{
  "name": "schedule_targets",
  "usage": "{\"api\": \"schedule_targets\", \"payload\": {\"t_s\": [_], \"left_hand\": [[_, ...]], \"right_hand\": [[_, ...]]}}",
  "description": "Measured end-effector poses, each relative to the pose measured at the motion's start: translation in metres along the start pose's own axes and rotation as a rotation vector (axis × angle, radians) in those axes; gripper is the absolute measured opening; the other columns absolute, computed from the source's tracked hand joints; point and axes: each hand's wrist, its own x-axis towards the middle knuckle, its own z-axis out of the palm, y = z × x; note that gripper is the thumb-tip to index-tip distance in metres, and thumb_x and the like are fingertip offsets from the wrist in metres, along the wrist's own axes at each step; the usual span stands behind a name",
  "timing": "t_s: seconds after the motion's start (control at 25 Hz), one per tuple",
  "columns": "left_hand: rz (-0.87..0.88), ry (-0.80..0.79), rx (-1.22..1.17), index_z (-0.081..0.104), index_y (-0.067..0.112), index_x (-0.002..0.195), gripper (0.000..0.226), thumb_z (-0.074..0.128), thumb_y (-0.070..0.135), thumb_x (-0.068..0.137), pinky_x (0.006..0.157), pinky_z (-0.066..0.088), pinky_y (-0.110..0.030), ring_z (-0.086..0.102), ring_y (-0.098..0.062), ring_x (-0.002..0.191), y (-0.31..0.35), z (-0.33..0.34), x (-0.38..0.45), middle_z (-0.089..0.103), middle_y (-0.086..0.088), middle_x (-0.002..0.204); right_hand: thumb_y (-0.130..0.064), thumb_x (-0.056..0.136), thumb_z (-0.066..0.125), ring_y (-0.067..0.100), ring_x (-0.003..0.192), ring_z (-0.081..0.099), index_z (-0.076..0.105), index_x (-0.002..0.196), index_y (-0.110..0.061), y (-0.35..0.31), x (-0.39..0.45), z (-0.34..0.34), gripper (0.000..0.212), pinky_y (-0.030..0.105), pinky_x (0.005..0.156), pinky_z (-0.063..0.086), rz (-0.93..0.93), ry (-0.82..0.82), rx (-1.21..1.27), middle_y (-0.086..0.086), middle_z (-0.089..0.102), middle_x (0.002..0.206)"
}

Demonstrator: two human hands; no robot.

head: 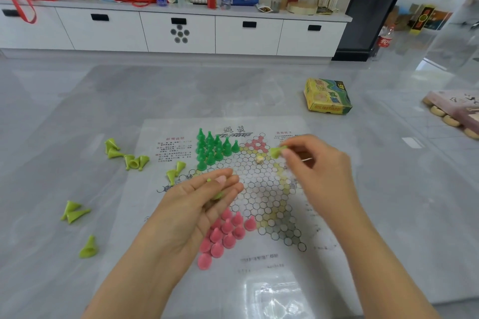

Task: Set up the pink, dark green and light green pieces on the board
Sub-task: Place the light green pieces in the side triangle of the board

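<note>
Two hands: both hover over the board [181,274], a printed paper sheet lying flat on the grey table [64,116].
Right hand [318,163]: over the far right part of the board, thumb and fingers pinching one light green piece [277,151], held above the star's far right point.
Left hand [197,204]: palm up over the middle left of the star, fingers curled loosely round a few light green pieces in the palm [217,195]; how many cannot be told.
Dark green pieces [213,149]: upright, packed together in the star's far left point.
Pink pieces [224,234]: upright, clustered in the near point of the star, partly hidden by the left hand.
Loose light green pieces [129,159]: lying on their sides on the table left of the board, in small groups from the far left to the near left; two [175,172] lie on the board's left edge.
Small pale piece [260,159]: on the star, just left of the right hand; too blurred to name.
Yellow box [328,96]: on the table beyond the board's far right corner, well apart from it.
Table's right edge: a pink flat box with round pale discs [451,111].
</note>
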Motion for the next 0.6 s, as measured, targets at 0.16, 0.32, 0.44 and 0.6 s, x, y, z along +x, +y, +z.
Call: {"api": "schedule_targets", "payload": {"t_s": [0.16, 0.32, 0.44, 0.6], "left_hand": [[-0.021, -0.008, 0.017, 0.067, 0.000, 0.090, 0.016, 0.052, 0.000, 0.085, 0.068, 0.058, -0.022, 0.071, -0.019, 0.087, -0.001, 0.001, -0.001, 0.075, -0.013, 0.088], [-0.016, 0.004, 0.014, 0.067, -0.001, 0.089, 0.018, 0.049, 0.000, 0.086, 0.070, 0.058, -0.023, 0.071, -0.020, 0.086, 0.000, 0.002, 0.000, 0.075, -0.014, 0.087], [-0.010, 0.009, 0.008, 0.067, -0.002, 0.088, 0.019, 0.048, 0.000, 0.088, 0.070, 0.058, -0.023, 0.072, -0.021, 0.084, 0.001, 0.002, 0.000, 0.074, -0.015, 0.086], [-0.014, 0.013, 0.010, 0.067, -0.003, 0.089, 0.020, 0.047, -0.001, 0.088, 0.069, 0.058, -0.023, 0.072, -0.022, 0.084, 0.002, 0.001, -0.002, 0.074, -0.016, 0.086]], "right_hand": [[-0.012, 0.086, 0.057, 0.010, 0.081, 0.060, 0.061, 0.083, -0.020, 0.037, 0.013, -0.021, 0.010, 0.025, 0.074, 0.047, 0.158, 0.156, -0.283, -0.004, 0.063, 0.085], [-0.012, 0.089, 0.051, 0.019, 0.093, 0.052, 0.059, 0.090, -0.014, 0.057, 0.013, -0.010, 0.008, 0.028, 0.071, 0.036, 0.175, 0.012, -0.469, 0.000, 0.056, 0.099], [-0.012, 0.090, 0.049, 0.019, 0.087, 0.054, 0.057, 0.092, -0.012, 0.061, 0.010, -0.004, 0.008, 0.032, 0.070, 0.044, 0.202, -0.027, -0.501, 0.003, 0.058, 0.098], [-0.011, 0.090, 0.050, 0.021, 0.085, 0.055, 0.056, 0.091, -0.011, 0.062, 0.011, -0.002, 0.007, 0.033, 0.070, 0.046, 0.215, -0.031, -0.511, 0.005, 0.059, 0.094]]}}
